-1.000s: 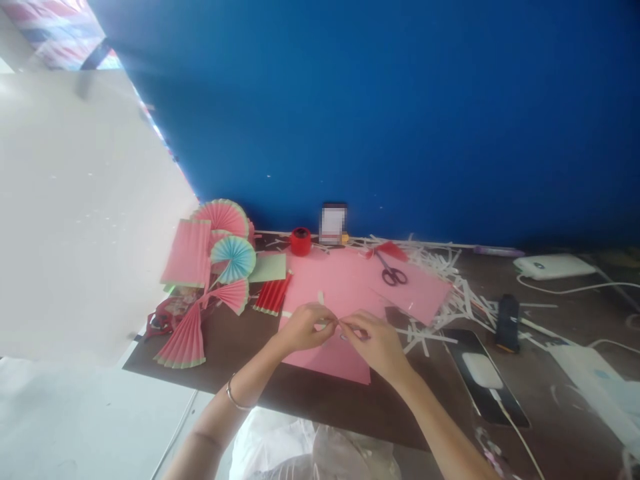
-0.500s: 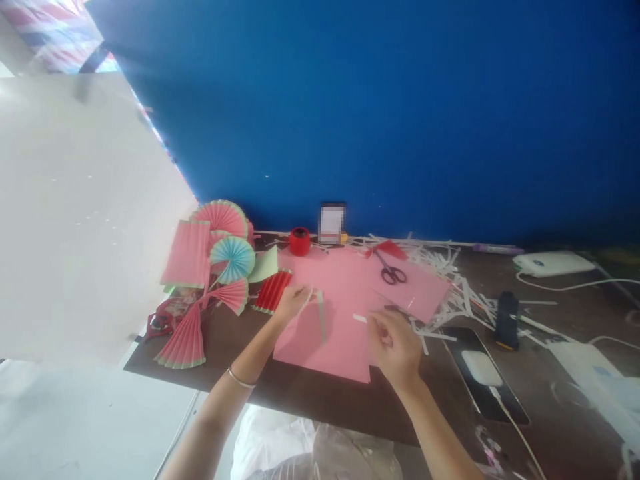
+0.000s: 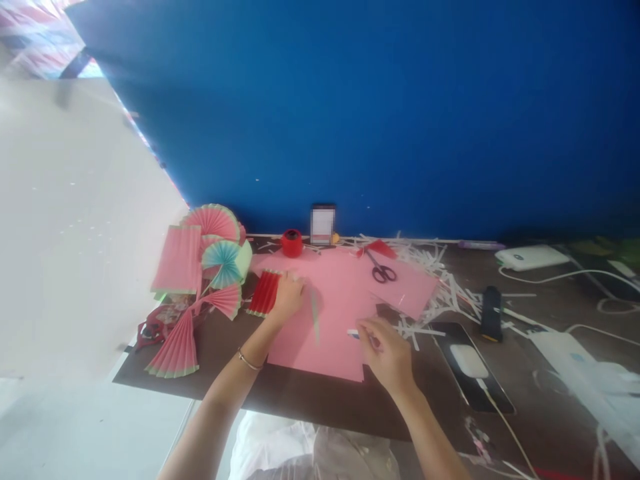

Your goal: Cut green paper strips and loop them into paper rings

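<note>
My left hand (image 3: pixel 289 297) is closed at the right edge of a pleated red paper (image 3: pixel 263 293) with light green borders. Its fingertips are partly hidden. A thin pale green strip (image 3: pixel 315 313) lies just right of this hand on a large pink sheet (image 3: pixel 320 363). Over the sheet's right side, my right hand (image 3: pixel 387 353) pinches a small white strip (image 3: pixel 353 332) between thumb and fingers. Black-handled scissors (image 3: pixel 383 272) rest beyond the right hand on pink paper.
Folded pink paper fans (image 3: pixel 175 343) and a blue pleated fan (image 3: pixel 223 263) are piled at the left. A red tape roll (image 3: pixel 291 243) stands near the blue wall. White paper scraps (image 3: pixel 425 257), a phone (image 3: pixel 475 373) and a power strip (image 3: pixel 575 373) lie to the right.
My left hand has moved from beside the green strip to the red pleated paper. The light green paper by the blue fan has shifted left over it. The view has turned slightly right.
</note>
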The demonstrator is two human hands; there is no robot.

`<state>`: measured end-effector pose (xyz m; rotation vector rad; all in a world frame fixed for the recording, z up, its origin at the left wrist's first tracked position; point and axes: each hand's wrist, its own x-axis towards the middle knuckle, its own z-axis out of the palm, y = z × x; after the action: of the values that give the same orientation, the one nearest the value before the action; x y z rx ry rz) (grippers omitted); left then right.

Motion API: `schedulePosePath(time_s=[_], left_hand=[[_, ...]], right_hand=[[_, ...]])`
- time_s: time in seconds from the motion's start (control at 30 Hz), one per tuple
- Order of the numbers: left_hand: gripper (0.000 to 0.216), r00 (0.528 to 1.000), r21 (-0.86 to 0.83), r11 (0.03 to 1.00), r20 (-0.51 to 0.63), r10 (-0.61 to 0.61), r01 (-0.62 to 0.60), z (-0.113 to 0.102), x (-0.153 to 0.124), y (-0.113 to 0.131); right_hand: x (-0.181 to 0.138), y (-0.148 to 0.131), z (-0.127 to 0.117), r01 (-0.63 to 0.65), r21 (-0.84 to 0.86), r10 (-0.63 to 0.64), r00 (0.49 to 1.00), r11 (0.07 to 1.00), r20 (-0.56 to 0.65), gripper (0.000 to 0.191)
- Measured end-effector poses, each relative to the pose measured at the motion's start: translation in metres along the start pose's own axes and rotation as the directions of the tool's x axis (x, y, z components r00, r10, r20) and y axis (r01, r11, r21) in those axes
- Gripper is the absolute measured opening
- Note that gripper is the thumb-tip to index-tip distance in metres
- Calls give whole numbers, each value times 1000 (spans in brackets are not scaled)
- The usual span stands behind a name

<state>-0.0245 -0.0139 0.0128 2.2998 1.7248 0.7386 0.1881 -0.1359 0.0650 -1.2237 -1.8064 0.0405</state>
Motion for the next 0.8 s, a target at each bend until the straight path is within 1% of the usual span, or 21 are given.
schedulePosePath(time_s=[0.03, 0.1, 0.17, 0.23, 0.3, 0.37, 0.4, 0.47, 0.57, 0.63, 0.7, 0.73, 0.8], left_hand=[[17, 1000, 0, 1000, 14, 8, -8, 3, -1, 3], [16, 998, -56, 998, 58, 17, -13, 9, -2, 8], [16, 995, -165, 986, 98, 29, -13, 15, -3, 10], [16, 995, -303, 953, 97, 21, 10, 18, -3, 9], [15, 996, -466, 882, 81, -42, 75, 18, -2, 7], [11, 987, -620, 768, 83, -141, 162, 16, -3, 5], [12, 977, -681, 705, 89, -191, 200, 14, -3, 4], [19, 955, -760, 599, 95, -282, 253, 12, -5, 2], [25, 926, -819, 501, 94, -365, 280, 12, -11, -1], [23, 926, -846, 461, 91, -367, 266, 13, -15, -3], [19, 933, -862, 442, 87, -351, 247, 15, -19, -6], [17, 935, -866, 438, 88, -343, 242, 16, -20, -8], [11, 937, -870, 433, 89, -337, 238, 16, -22, -11]], right_hand=[[-1, 0, 1, -6, 4, 6, 1000, 1000, 6, 10], [-2, 1, 2, -22, 15, 22, 999, 1000, 24, 10], [-3, 0, 3, -50, 33, 48, 998, 998, 48, 10], [-4, 0, 3, -90, 51, 86, 994, 995, 69, 10], [-3, -1, 2, -141, 76, 135, 987, 987, 88, 11], [-2, -2, 1, -211, 115, 197, 973, 971, 123, 11], [-1, -2, 1, -251, 140, 231, 962, 958, 147, 12], [1, -2, 2, -339, 189, 302, 932, 922, 199, 15], [4, 0, 4, -471, 230, 408, 871, 851, 273, 21], [6, 2, 4, -553, 234, 472, 820, 799, 325, 24], [8, 5, 4, -611, 237, 515, 776, 755, 364, 27], [8, 8, 3, -629, 242, 529, 764, 739, 370, 27], [8, 13, 3, -647, 263, 553, 755, 716, 353, 27]])
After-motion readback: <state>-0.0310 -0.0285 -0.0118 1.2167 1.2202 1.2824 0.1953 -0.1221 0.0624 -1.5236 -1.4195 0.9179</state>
